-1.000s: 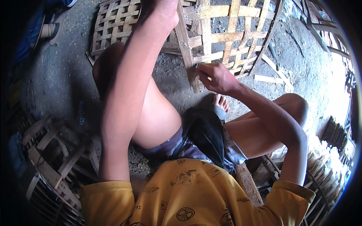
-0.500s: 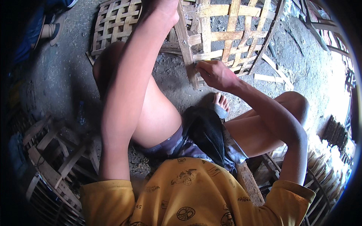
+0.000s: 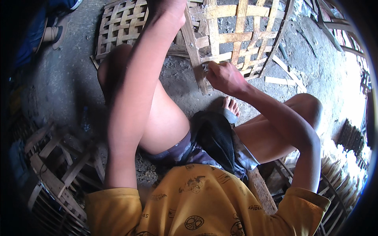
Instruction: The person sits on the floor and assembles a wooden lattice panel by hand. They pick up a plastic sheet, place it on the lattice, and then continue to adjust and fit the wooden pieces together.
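A woven bamboo panel (image 3: 236,37) with a wooden edge slat (image 3: 193,47) stands in front of me, its flat strips crossing with open gaps between. My right hand (image 3: 225,78) is at the panel's lower left corner, beside the slat, with its fingers curled closed. What the fingers grip there is too small and hidden to make out. My left arm reaches up to the panel's upper left side. Only the wrist end of my left hand (image 3: 173,11) shows beside the slat; its fingers are cut off by the top edge.
Another woven bamboo piece (image 3: 122,25) lies behind my left arm. Loose pale strips (image 3: 289,74) are on the floor to the right. Slatted wooden frames (image 3: 59,169) stand at the lower left. A person's foot (image 3: 59,34) is at the upper left.
My right hand has turned slightly at the panel's corner, its knuckles shifting upward a little. The panel and my left arm have hardly moved.
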Demonstrator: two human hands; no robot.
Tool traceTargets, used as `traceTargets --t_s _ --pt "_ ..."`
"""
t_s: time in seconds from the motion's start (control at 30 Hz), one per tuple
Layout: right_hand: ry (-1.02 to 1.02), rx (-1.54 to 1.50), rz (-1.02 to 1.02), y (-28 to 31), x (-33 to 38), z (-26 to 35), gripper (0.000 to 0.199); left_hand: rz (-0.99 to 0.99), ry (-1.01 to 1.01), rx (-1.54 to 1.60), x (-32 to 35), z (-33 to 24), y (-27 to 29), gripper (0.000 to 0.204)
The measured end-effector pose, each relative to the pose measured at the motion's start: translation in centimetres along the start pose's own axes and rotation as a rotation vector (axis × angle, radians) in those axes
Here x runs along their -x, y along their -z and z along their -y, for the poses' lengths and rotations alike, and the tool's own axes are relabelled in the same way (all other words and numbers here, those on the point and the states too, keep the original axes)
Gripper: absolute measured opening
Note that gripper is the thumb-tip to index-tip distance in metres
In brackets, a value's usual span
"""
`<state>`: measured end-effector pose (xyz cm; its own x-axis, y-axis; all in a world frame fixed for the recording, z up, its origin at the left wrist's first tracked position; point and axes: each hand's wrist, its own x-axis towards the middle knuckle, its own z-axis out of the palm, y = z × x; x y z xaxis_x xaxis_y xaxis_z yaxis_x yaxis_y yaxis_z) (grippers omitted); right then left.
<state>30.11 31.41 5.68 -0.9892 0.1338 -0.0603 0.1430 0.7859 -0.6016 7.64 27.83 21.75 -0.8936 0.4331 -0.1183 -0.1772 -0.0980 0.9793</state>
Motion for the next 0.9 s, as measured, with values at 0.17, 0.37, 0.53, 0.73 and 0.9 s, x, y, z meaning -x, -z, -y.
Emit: traceTargets --t_s 0.17,0.37,0.53,0.73,0.9 --pt "0.087 -0.053 -0.054 1.0 0.3 0.1 0.014 0.017 0.058 0.09 0.1 0.2 0.0 0.08" --pt "0.03 -0.126 -0.036 -0.4 1.1 -0.1 0.018 -0.005 0.007 0.047 1.8 -1.0 -0.8 0.067" --pt "0.008 -0.096 0.01 -0.7 0.8 0.3 0.018 0.264 0.247 0.304 0.0 -1.3 1.8 0.055" --pt "-0.038 -0.349 -0.081 -0.2 0.5 1.5 0.006 -0.004 -0.05 0.046 2.3 -1.1 -0.4 0.058" --pt "-0.138 -0.367 0.003 0.3 0.5 1.6 0.008 0.019 0.013 0.04 0.9 -0.7 0.0 0.062"
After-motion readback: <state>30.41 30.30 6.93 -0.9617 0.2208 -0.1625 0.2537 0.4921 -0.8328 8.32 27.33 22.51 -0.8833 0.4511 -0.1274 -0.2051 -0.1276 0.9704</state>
